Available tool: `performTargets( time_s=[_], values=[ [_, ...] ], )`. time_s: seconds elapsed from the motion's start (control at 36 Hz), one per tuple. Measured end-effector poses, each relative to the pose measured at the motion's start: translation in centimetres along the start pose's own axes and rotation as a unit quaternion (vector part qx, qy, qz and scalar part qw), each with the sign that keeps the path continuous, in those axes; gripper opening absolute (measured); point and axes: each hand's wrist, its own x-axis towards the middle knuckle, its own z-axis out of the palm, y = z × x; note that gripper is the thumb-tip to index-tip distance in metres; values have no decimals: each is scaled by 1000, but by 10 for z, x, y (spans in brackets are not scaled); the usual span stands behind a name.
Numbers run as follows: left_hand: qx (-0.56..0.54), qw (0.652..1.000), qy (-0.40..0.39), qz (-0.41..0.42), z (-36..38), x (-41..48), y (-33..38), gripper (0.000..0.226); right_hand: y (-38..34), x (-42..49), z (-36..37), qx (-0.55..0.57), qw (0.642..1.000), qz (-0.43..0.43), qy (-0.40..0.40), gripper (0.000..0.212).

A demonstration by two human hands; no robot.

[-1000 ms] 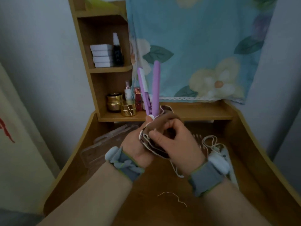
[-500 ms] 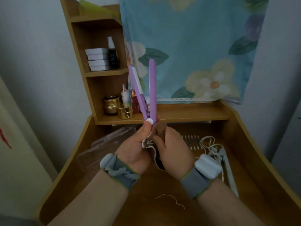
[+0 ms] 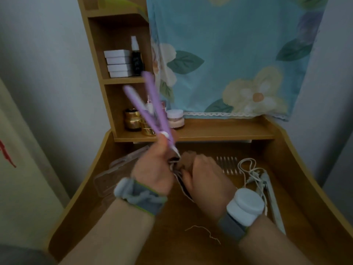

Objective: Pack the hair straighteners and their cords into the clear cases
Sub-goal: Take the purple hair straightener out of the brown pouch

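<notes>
1. Wooden desk [image 3: 200, 213] carried clear cases [image 3: 116, 173] left of the hands.
2. Left hand [image 3: 154, 169] gripped the purple straightener [image 3: 150, 109] at its hinge, above the desk.
3. Right hand [image 3: 206, 176] clutched its coiled cord [image 3: 181, 180].
4. Straightener looked light and rigid; cord springy, best held bundled.

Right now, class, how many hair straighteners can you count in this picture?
2. The purple straightener is held up in the left hand; the pale straightener lies on the desk at the right, beside its cord. Others may be hidden.
</notes>
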Motion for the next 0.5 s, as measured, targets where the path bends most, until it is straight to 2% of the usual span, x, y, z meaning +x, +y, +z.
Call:
performTargets(
  time_s=[0.06, 0.11, 0.17, 0.19, 0.28, 0.36, 0.42, 0.5],
  values=[
    [7, 1000, 3, 4, -8, 8, 16, 59, 10, -13, -1, -7, 1000, 10, 10, 16],
    [33, 999, -2, 7, -14, 9, 25, 63, 11, -17, 1, 13, 999, 30, 2, 11],
    [54, 998, -2, 11, -15, 8, 26, 58, 10, -20, -2, 43, 998, 42, -21, 8],
    [63, 998, -2, 11, -16, 7, 26, 54, 10, -19, -5, 66, 997, 37, -25, 13],
    [86, 996, -19, -3, -19, 4, 24, 30, 7, -21, -19, 209, 977, 28, -28, 18],
    [134, 990, -36, -27, -15, -3, 13, 37, -4, -16, -28, 317, 948, -15, -19, 20],
    [151, 987, -56, -8, -9, -8, 4, 37, -14, -11, -32, 324, 945, -49, 8, 18],
    [119, 990, -77, 1, -4, -11, -2, 35, -20, -2, -33, 295, 951, -76, 46, 17]
  ],
)
